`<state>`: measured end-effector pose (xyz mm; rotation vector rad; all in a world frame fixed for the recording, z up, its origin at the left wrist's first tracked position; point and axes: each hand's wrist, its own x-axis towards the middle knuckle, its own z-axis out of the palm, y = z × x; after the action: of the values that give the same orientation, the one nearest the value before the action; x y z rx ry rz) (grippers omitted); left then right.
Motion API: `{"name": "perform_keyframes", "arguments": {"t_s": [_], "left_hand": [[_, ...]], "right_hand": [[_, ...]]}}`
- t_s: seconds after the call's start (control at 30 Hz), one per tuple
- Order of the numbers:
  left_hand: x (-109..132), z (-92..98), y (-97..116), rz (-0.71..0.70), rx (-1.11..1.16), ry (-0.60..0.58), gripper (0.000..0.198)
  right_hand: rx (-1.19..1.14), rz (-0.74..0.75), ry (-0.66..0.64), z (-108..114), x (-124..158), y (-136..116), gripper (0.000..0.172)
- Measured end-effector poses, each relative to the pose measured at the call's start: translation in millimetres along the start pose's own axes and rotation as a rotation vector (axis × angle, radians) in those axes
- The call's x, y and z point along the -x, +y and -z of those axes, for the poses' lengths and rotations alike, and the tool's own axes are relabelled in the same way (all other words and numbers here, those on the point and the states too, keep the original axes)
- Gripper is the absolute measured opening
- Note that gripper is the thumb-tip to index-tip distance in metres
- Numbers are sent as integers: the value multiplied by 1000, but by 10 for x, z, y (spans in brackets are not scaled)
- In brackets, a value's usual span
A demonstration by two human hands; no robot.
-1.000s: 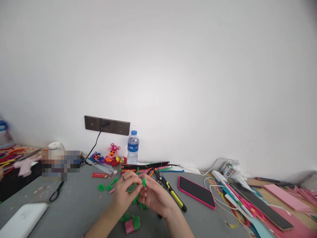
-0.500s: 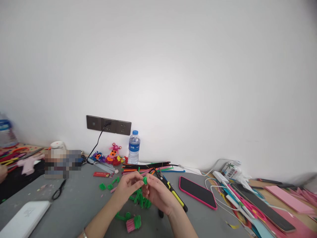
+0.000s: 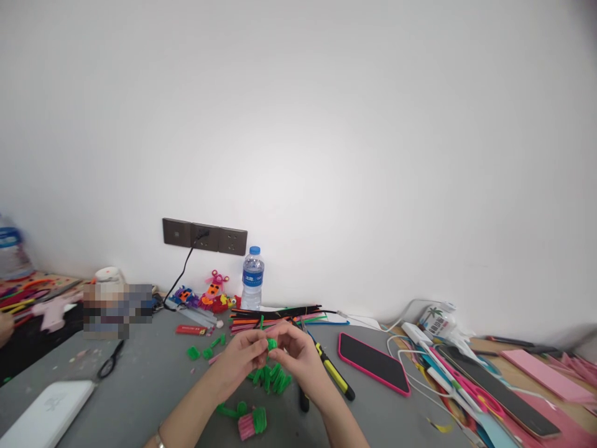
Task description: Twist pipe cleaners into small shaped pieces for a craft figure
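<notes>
Judged advisable: wind tight with short fingertip turns, pinching close to the small green coiled pipe-cleaner piece (image 3: 271, 343) to prevent unravelling. Held between the fingertips of left hand (image 3: 242, 359) and right hand (image 3: 301, 361), both closed narrowly on it. Raised just above the grey table (image 3: 140, 386), directly over a heap of loose green pipe-cleaner coils (image 3: 273, 378).

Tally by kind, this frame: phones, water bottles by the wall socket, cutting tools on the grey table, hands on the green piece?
Phones: 2 (pink-cased phone, gold-edged dark phone)
Bottles: 1 (clear plastic water bottle, blue cap)
Cutting tools: 2 (black scissors, yellow-and-black-handled pliers)
Hands pinching the small green fuzzy coil: 2 (left hand, right hand)
Total: 7
</notes>
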<state>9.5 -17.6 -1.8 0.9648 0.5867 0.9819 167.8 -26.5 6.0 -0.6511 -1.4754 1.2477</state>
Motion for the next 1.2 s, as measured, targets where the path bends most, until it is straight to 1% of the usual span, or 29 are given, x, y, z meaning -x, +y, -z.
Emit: {"name": "perform_keyframes", "arguments": {"t_s": [0.13, 0.33, 0.47, 0.57, 0.83, 1.0, 1.2], "left_hand": [[2, 8, 16, 0, -65, 20, 33], [-3, 22, 105, -15, -184, 47, 37], [-7, 5, 106, 18, -201, 35, 35], [0, -3, 79, 47, -186, 44, 35], [-12, 15, 52, 65, -168, 41, 36], [-19, 28, 52, 74, -172, 48, 38], [-14, 59, 50, 93, -183, 22, 37]], "right_hand": [[126, 53, 46, 12, -11, -14, 21], [270, 76, 96, 45, -19, -69, 17], [337, 97, 123, 50, -20, -97, 17], [352, 98, 128, 50, -24, -110, 17], [362, 72, 132, 51, -23, -94, 20], [319, 71, 133, 43, -35, -47, 22], [316, 78, 141, 35, -32, -43, 20]]}}
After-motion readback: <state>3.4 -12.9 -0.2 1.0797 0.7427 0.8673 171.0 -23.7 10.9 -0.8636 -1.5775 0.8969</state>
